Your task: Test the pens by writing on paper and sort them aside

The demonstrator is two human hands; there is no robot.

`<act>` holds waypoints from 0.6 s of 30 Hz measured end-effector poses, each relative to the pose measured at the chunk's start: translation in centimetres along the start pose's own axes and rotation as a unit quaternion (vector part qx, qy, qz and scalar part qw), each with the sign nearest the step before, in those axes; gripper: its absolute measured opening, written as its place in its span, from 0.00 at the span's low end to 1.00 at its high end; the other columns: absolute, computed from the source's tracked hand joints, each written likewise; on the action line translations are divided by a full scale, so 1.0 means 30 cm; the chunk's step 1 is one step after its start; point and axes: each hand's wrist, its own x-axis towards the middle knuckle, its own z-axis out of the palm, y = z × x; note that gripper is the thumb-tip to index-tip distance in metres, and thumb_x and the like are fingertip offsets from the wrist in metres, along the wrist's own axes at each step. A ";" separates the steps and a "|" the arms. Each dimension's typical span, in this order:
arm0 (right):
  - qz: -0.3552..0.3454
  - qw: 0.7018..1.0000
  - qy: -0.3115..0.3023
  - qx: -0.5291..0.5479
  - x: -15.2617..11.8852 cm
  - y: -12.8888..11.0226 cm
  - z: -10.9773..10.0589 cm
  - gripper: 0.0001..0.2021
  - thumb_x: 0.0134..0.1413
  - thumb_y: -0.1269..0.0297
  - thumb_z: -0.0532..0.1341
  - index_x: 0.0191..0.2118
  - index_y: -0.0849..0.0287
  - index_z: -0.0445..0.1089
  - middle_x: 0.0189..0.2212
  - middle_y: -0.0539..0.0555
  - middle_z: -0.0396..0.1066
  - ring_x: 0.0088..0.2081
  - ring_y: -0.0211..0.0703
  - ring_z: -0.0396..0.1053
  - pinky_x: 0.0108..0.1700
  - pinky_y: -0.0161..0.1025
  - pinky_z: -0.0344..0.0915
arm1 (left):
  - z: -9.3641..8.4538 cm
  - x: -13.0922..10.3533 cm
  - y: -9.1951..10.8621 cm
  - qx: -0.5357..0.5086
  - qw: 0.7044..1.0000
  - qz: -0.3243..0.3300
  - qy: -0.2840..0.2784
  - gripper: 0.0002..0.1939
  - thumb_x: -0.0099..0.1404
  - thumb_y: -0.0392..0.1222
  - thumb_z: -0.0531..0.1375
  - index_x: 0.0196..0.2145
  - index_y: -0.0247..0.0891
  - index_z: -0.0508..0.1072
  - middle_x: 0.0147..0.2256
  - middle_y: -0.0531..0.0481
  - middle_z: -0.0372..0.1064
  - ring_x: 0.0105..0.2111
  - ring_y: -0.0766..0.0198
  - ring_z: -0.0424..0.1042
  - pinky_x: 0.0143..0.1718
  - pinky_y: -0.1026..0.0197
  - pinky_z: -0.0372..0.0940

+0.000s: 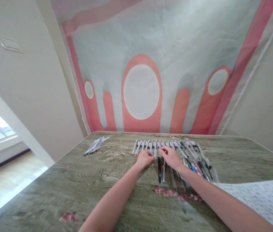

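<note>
A row of clear-barrelled pens (pixel 143 145) with dark grips lies side by side near the table's far edge. My left hand (pixel 145 159) is at the row's near side, its thumb and fingertips pinched at the lower end of a clear pen (pixel 155 149). Just to the right, my right hand (pixel 171 157) reaches over the row with fingers pinched together; what is between them is too small to make out. Dark pens (pixel 160 170) lie below the right hand. More mixed pens (pixel 196 168), some blue and pink, are heaped beside the right wrist, partly hidden by the forearm.
A separate bundle of pens (pixel 96 145) lies at the table's far left. On the right, a sheet of printed paper (pixel 259 196) covers part of the wood-patterned tabletop (pixel 97 180). A patterned sheet (pixel 189 42) hangs on the wall behind the table.
</note>
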 end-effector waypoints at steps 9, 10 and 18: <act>0.000 1.000 0.002 0.003 -0.001 -0.001 -0.005 0.14 0.49 0.60 0.51 0.32 0.61 0.70 0.29 0.53 0.71 0.28 0.40 0.65 0.33 0.36 0.59 | 0.002 -0.008 0.011 0.039 0.998 0.048 0.006 0.09 0.47 0.43 0.57 0.21 0.34 0.71 0.19 0.53 0.63 0.22 0.68 0.61 0.24 0.66 0.52; 0.000 1.000 0.001 0.003 -0.001 -0.002 -0.006 0.14 0.49 0.60 0.51 0.32 0.61 0.71 0.29 0.54 0.71 0.28 0.41 0.65 0.33 0.36 0.59 | -0.003 -0.010 0.014 0.032 0.998 0.055 0.000 0.09 0.47 0.43 0.57 0.21 0.33 0.71 0.19 0.53 0.62 0.22 0.68 0.61 0.24 0.66 0.52; 0.015 0.997 -0.039 0.063 -0.005 -0.015 -0.007 0.16 0.48 0.55 0.52 0.30 0.61 0.71 0.27 0.54 0.71 0.28 0.42 0.66 0.32 0.37 0.60 | -0.051 -0.047 0.072 -0.037 0.993 0.089 -0.062 0.17 0.53 0.48 0.52 0.24 0.31 0.73 0.16 0.56 0.55 0.20 0.70 0.53 0.22 0.67 0.48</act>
